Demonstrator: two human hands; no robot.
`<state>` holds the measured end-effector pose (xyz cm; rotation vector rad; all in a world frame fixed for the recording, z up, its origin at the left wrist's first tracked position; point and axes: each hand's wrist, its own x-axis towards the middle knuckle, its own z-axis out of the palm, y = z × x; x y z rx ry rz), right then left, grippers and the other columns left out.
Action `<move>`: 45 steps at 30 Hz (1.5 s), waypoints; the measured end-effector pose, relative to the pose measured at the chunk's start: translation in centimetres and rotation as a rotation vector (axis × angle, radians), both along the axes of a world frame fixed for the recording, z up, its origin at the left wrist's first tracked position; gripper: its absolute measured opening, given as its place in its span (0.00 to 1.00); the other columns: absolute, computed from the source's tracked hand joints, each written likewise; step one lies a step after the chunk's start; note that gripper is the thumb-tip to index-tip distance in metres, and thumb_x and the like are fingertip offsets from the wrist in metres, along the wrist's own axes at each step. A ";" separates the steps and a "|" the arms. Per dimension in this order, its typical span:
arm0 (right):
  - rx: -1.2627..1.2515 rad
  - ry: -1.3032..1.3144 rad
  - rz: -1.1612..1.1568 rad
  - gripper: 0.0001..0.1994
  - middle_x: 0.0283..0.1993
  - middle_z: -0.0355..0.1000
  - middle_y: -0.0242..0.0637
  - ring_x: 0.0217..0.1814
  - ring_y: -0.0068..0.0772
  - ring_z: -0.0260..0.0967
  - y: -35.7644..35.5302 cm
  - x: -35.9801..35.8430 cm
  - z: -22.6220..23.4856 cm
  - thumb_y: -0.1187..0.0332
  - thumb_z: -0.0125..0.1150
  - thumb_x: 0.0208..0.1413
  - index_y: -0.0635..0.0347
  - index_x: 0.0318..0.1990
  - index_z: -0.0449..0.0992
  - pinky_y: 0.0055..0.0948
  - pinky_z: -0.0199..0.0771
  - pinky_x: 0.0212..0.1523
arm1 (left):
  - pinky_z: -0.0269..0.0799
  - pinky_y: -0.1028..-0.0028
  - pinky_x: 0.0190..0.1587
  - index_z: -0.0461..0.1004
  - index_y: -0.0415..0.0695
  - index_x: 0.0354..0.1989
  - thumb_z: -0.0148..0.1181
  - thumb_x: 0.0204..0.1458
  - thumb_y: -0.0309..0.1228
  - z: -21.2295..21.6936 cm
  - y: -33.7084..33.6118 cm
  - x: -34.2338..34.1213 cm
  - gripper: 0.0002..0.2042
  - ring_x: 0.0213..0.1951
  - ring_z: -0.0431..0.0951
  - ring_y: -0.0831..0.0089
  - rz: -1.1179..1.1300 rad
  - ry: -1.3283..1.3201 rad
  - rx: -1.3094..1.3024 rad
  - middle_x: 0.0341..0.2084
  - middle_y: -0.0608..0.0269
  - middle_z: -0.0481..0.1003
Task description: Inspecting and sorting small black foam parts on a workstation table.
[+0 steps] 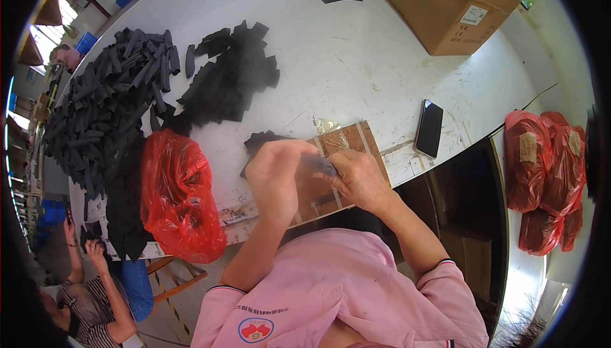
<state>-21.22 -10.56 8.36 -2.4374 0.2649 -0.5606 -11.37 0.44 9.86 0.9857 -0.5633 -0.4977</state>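
At a white worktable [356, 61], a person in a pink shirt works a small dark strip [320, 164] held between both hands at the centre of the frame. The left hand [275, 179] is curled shut around the strip's left end; the right hand [359, 179] pinches its right end with fingertips. The piece is blurred, and its exact shape cannot be made out.

At nine o'clock from the hands, a heap of black strips [105, 109] spreads over the table's left side, with a flatter pile of black pieces [232, 80] at eleven o'clock. A red plastic bag [181, 198] sits just beside the left hand at eight o'clock; its contents are hidden. Under the hands lies a brown cardboard sheet [347, 141], mostly covered. A black phone [429, 128] rests at two o'clock, a closed cardboard box [445, 4] at one o'clock. Tied red sacks [547, 170] stand on the floor at three o'clock. Another person's hands [89, 246] appear at lower left, partly cut off.
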 end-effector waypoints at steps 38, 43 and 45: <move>1.085 0.827 -1.105 0.22 0.23 0.69 0.47 0.19 0.29 0.69 3.2 -26.5 -22.0 0.53 0.48 0.53 0.69 0.33 0.69 0.27 0.71 0.18 | 0.67 0.65 0.29 0.72 0.35 0.24 0.60 0.39 0.33 -15.4 2.8 11.0 0.12 0.25 0.74 0.56 0.313 -0.819 1.096 0.20 0.49 0.73; 1.511 0.618 -0.860 0.29 0.40 0.69 0.44 0.31 0.32 0.70 7.2 -25.7 -17.0 0.46 0.49 0.49 0.65 0.47 0.66 0.31 0.72 0.33 | 0.66 0.72 0.25 0.70 0.34 0.23 0.64 0.35 0.33 -14.6 4.3 10.7 0.14 0.20 0.71 0.68 0.116 -0.670 1.132 0.15 0.56 0.70; 1.696 0.607 -0.758 0.31 0.44 0.68 0.41 0.34 0.33 0.70 8.4 -25.3 -13.9 0.44 0.50 0.48 0.62 0.50 0.64 0.33 0.71 0.38 | 0.66 0.73 0.25 0.70 0.34 0.24 0.64 0.35 0.32 -14.3 4.1 10.3 0.13 0.20 0.70 0.70 0.138 -0.615 1.107 0.16 0.57 0.71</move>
